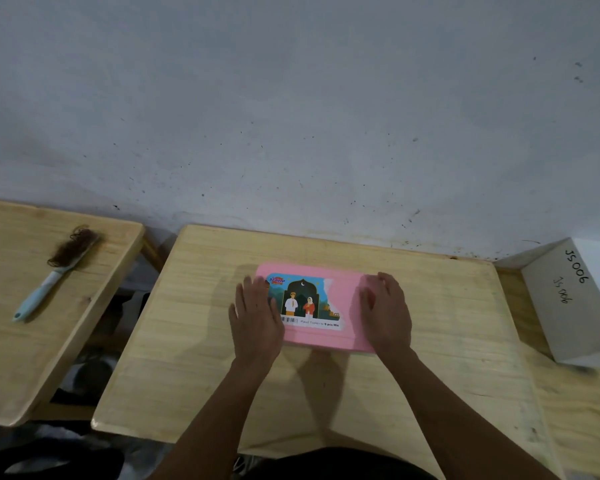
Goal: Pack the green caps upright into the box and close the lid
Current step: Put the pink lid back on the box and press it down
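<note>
A pink box (347,299) with a colourful sticker on its lid lies flat in the middle of the wooden table (187,358). The lid is down over it. My left hand (257,317) rests flat on the lid's left end, fingers spread. My right hand (387,310) presses flat on the lid's right end. No green caps are visible; the inside of the box is hidden by the lid.
A second wooden table (21,341) at the left carries a brush (54,271) with a pale blue handle. A grey cardboard box (572,299) marked JS006 stands at the right. A grey wall (291,116) rises behind the tables.
</note>
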`<state>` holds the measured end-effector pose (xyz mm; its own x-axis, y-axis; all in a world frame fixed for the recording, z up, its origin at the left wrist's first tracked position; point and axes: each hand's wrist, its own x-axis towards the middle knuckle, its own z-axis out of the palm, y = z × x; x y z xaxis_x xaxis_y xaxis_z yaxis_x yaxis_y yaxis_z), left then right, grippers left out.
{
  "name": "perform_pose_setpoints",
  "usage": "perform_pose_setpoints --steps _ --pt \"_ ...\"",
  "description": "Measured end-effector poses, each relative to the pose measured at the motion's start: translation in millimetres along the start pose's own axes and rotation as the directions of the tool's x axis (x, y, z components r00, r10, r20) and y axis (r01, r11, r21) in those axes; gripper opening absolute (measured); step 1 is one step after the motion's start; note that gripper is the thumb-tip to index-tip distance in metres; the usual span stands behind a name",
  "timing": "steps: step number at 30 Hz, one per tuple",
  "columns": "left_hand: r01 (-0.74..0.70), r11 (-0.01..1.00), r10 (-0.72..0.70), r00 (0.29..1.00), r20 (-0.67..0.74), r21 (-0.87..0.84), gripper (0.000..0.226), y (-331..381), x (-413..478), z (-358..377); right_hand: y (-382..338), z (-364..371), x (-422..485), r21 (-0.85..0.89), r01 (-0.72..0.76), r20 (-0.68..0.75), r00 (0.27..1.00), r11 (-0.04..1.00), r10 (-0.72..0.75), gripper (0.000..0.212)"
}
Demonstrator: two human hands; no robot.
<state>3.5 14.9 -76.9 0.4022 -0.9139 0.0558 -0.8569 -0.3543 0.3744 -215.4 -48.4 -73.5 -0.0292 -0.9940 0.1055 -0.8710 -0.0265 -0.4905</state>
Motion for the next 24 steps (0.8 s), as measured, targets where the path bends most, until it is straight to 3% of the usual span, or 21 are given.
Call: perform_pose_setpoints --steps 6,12,19,24 --pt "-0.244 0.965 0.230 0.964 0.131 0.100 0.060 -4.9 14.4 -2.5 1.8 6.4 -8.0 -0.158 0.114 0.094 0.991 0.981 -0.099 0.048" --pt "-0.272 0.958 0.258 0.956 0.141 0.095 0.063 1.9 24.0 -4.9 4.6 11.0 -4.5 -0.158 0.132 0.132 0.985 0.979 -0.112 0.052" --pt "-0.329 0.939 0.310 0.936 0.168 0.102 0.076 1.1 28.8 0.4 -3.7 5.1 -7.4 -0.184 0.101 0.068 0.994 0.978 -0.090 0.055" --pt "-0.321 0.947 0.315 0.936 0.154 0.012 0.073 -2.0 35.0 -1.5 -1.8 8.1 -2.9 -0.248 0.125 0.151 0.984 0.961 -0.089 0.067"
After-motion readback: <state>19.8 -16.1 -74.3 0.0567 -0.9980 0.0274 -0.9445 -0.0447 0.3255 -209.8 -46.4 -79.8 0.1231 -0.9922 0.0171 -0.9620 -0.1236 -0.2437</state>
